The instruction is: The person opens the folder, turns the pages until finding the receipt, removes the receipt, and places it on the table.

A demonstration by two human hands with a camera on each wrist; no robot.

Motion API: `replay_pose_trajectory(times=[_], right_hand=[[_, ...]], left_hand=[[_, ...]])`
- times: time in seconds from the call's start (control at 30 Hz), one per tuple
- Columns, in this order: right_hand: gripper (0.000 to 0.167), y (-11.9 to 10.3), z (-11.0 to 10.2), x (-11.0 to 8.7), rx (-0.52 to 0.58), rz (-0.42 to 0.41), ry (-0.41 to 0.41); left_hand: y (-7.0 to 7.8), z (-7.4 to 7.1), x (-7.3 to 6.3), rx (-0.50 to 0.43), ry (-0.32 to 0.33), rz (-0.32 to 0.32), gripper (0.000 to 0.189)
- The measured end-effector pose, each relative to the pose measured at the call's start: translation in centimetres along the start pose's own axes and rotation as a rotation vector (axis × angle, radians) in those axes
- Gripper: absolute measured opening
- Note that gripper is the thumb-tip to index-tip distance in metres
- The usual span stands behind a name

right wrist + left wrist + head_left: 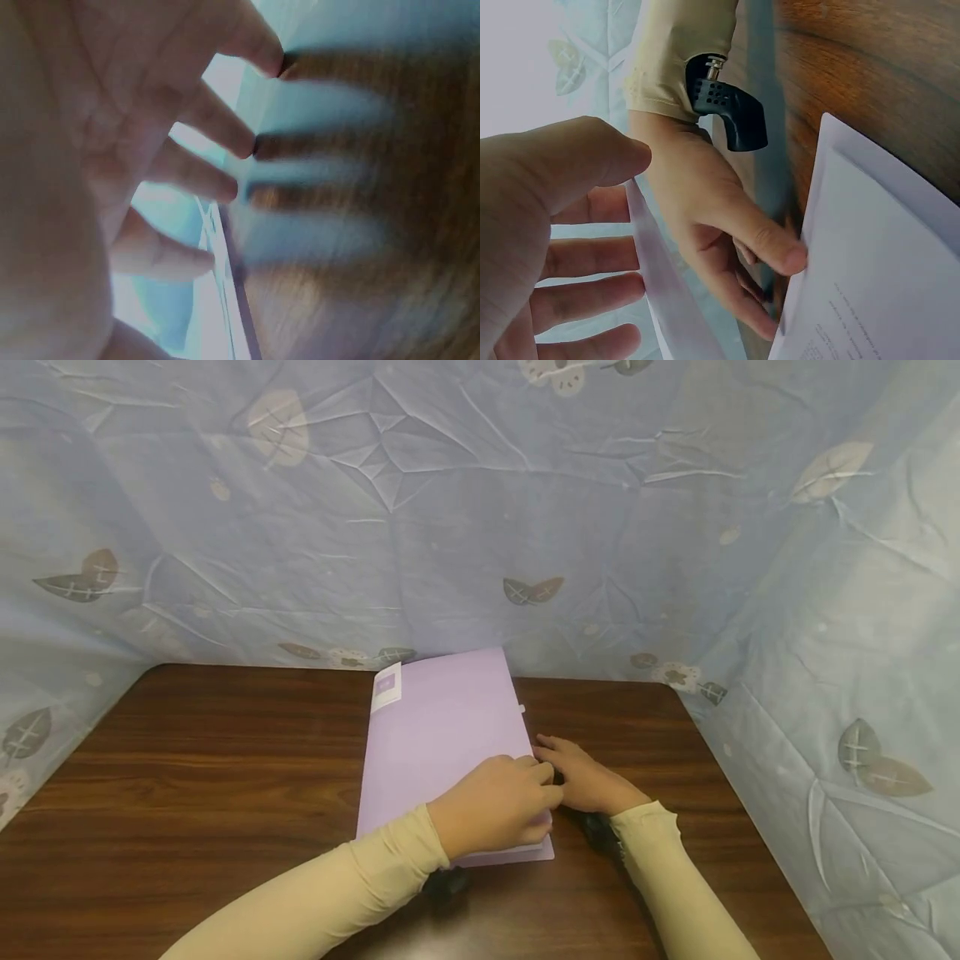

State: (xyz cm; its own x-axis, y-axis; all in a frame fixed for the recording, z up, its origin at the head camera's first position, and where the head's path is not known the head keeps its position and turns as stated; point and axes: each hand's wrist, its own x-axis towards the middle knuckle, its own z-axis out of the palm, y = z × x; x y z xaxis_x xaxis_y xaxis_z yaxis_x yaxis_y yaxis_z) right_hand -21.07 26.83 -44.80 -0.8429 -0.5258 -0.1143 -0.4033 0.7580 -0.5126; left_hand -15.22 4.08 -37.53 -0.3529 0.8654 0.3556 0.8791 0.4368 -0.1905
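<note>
A light purple file folder (442, 727) lies on the table, with a white label (387, 685) at its far left corner. My left hand (495, 802) pinches the right edge of its front cover (664, 277) between thumb and fingertips. The cover is lifted a little, and a printed white page (870, 255) shows beneath in the left wrist view. Beside the folder's right edge is my right hand (588, 777). Its thumb touches the edge of the pages, while its spread fingers (210, 124) reach down to the tabletop.
The dark wood table (225, 793) extends to both sides of the folder. A pale blue leaf-patterned cloth (465, 527) hangs behind and along the sides. The folder's far end is close to the back cloth. Black wrist devices (446, 883) sit under the forearms.
</note>
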Motion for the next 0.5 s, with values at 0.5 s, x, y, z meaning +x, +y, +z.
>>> replay_pose_trajectory(times=[0.5], right_hand=[[0.055, -0.05, -0.03, 0.31, -0.075, -0.017, 0.036]], left_hand=[[-0.59, -0.43, -0.08, -0.038, -0.002, 0.01, 0.011]])
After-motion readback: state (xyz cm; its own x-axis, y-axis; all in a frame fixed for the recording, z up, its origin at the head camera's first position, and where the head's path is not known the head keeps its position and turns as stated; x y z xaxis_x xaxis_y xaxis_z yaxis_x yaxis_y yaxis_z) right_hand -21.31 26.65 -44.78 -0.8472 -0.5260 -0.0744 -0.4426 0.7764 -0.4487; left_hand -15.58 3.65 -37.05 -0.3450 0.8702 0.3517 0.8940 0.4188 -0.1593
